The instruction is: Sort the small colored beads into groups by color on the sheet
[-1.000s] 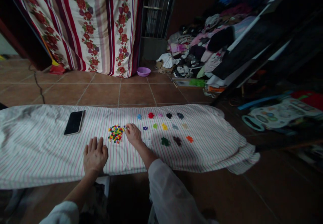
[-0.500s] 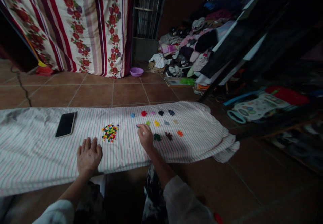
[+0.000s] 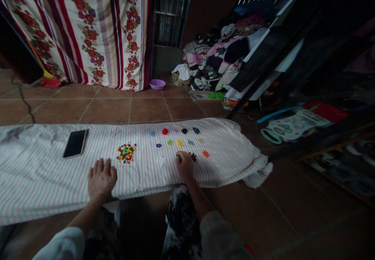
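My left hand (image 3: pixel 102 178) lies flat on the striped cloth, fingers stretched out, holding nothing. Just beyond its fingertips is a mixed heap of small bead-like pieces (image 3: pixel 125 153) in red, yellow, green, blue and orange. My right hand (image 3: pixel 185 167) has its fingers pinched together at the dark green pile (image 3: pixel 179 157), mostly covering it; what is between the fingertips is hidden. Around it sit small single-colour piles: white (image 3: pixel 161 160), purple (image 3: pixel 158 145), lime green (image 3: pixel 169 143), yellow (image 3: pixel 179 143), brown (image 3: pixel 192 157) and orange (image 3: pixel 205 154).
A phone (image 3: pixel 75 143) lies on the striped cloth (image 3: pixel 58 182) at the left. Farther piles include red (image 3: pixel 165 131) and light blue (image 3: pixel 152 133). Beyond on the tiled floor are a purple basin (image 3: pixel 157 84), heaped clothes (image 3: pixel 216 57) and a toy panel (image 3: pixel 295 125).
My right hand has moved right and nearer to me, from beside the purple pile to the dark green one. The purple and white piles now show. My left hand stays in place.
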Available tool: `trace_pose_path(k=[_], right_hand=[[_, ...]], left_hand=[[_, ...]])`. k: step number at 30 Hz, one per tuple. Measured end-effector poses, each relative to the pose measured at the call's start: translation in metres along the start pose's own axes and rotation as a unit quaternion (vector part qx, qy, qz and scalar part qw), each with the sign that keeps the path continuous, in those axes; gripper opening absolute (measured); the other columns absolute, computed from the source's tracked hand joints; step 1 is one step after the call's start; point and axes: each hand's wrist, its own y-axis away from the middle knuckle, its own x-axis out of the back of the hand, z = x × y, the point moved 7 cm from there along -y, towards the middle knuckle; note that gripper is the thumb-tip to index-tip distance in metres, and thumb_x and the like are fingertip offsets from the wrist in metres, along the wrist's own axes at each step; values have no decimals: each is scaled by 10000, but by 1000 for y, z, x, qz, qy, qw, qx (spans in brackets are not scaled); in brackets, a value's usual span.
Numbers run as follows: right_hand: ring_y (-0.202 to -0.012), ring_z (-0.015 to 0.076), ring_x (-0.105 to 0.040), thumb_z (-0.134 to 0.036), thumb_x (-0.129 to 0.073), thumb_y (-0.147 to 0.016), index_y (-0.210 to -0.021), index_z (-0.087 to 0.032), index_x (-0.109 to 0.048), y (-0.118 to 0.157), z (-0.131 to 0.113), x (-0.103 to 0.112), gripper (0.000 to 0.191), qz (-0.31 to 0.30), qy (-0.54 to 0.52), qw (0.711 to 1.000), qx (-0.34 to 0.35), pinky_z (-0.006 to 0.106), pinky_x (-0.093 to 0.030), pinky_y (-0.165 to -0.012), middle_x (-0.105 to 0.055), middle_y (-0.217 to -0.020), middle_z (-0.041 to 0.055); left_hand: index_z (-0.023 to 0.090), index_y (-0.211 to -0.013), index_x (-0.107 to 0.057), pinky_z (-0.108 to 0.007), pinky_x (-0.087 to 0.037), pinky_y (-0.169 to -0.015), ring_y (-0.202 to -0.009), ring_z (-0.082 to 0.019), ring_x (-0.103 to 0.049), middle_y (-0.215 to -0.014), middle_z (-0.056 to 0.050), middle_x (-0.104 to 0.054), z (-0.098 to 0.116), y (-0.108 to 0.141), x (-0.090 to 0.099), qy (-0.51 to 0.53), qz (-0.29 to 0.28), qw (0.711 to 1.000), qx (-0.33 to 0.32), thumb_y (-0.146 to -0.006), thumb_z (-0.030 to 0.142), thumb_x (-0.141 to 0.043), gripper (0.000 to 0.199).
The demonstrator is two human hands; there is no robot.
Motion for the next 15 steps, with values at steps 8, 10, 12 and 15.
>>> trace_pose_path(k=[8,10,12,15], right_hand=[[-1103,227,-591,-247,-495,-877,-1021,-169,-688,3,-8,-3,253,-15,-6,999,36,385,-433,-1018,-697,-1111,110],[-1113,228,-583,-236,-501,-886,-986,-173,-691,3,-10,-5,223,-28,6,999,41,386,-423,-1022,-692,-1130,109],[-1090,225,-583,-208,-492,-889,-923,-173,-687,3,-10,-5,201,-34,9,999,35,375,-423,-1011,-694,-1103,109],[-1025,218,-586,-167,-470,-887,-863,-172,-670,3,-9,-6,201,-39,9,999,26,353,-432,-973,-697,-1025,102]], left_hand=[[90,-1340,-556,-514,-301,-1142,-1392,-320,-404,-1430,-218,-515,1,1,0,-8,-4,1000,-3,-933,322,-280,544],[90,-1337,-558,-516,-301,-1142,-1390,-321,-405,-1429,-219,-515,1,0,0,-8,-6,1000,-2,-932,317,-285,540],[92,-1340,-557,-515,-299,-1144,-1390,-319,-406,-1431,-216,-514,0,0,0,-7,-8,1000,1,-928,317,-296,537],[94,-1346,-551,-512,-293,-1147,-1391,-316,-404,-1436,-215,-509,1,0,0,-5,-6,1000,2,-922,316,-311,536]])
